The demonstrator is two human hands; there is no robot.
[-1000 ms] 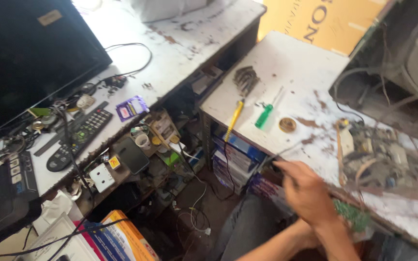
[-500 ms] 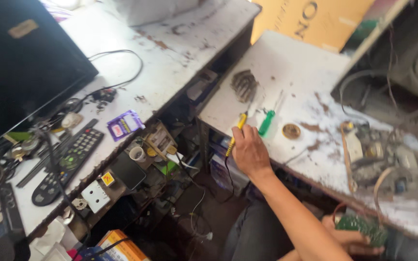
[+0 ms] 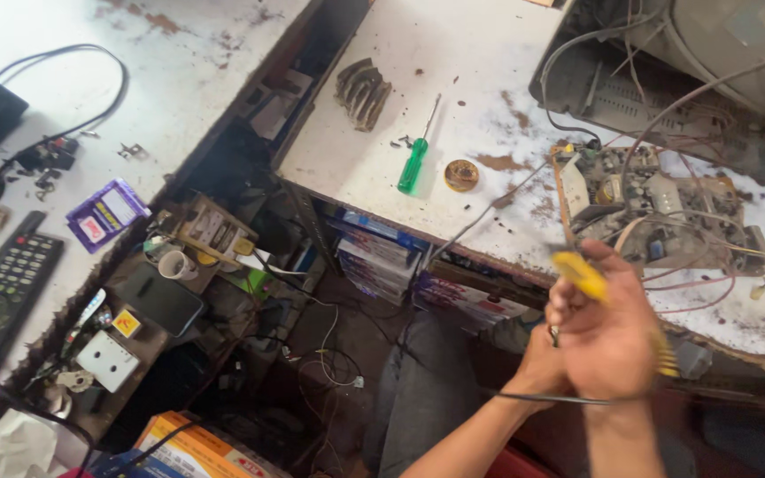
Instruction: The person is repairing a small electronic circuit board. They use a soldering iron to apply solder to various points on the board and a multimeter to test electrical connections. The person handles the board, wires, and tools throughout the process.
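We see a yellow-handled tool (image 3: 588,276) gripped in our right hand (image 3: 613,341), its handle slanting up and to the left out of the fist; it is blurred, so we cannot make out its tip. Our left hand (image 3: 537,367) sits just behind and against the right one, pinching a thin dark wire (image 3: 542,398) that runs level below the right wrist. Both hands hover in front of the white bench edge (image 3: 489,252), below the exposed circuit board (image 3: 648,208).
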